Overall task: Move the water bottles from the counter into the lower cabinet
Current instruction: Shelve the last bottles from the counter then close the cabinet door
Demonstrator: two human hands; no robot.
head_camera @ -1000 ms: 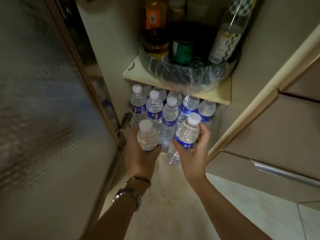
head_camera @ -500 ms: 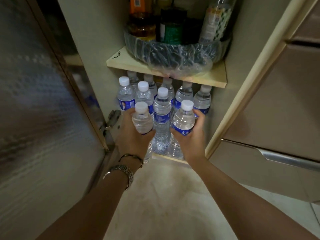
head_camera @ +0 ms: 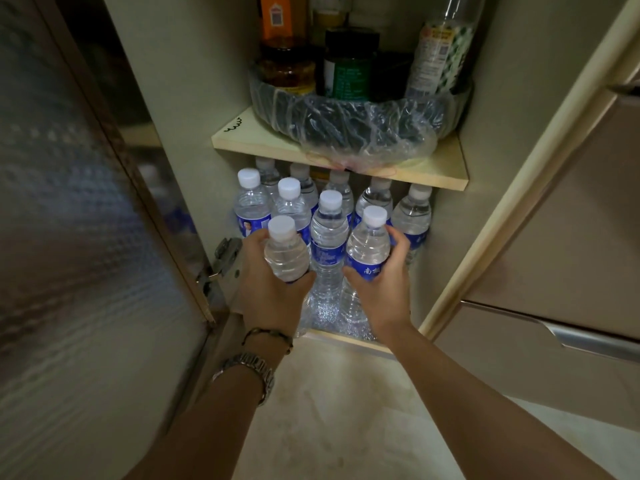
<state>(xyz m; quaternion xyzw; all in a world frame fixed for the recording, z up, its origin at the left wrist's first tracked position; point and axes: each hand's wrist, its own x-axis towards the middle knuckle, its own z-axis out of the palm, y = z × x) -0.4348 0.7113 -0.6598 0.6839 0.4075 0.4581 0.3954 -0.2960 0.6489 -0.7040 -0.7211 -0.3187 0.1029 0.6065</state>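
Bottles in both hands at the cabinet mouth: the left hand [head_camera: 273, 289] curls round one bottle [head_camera: 285, 252], the right hand [head_camera: 384, 282] wraps another [head_camera: 369, 249], both upright under the shelf [head_camera: 433, 168]. Between the hands stands a third [head_camera: 329, 233], with more bottles [head_camera: 412, 213] packed just beyond the fingers.

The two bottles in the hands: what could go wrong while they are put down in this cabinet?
1. The standing bottles are packed close, so the bottle in the left hand or the one in the right hand may knock one over.
2. Both sit near the cabinet's front edge and could tip out onto the floor.
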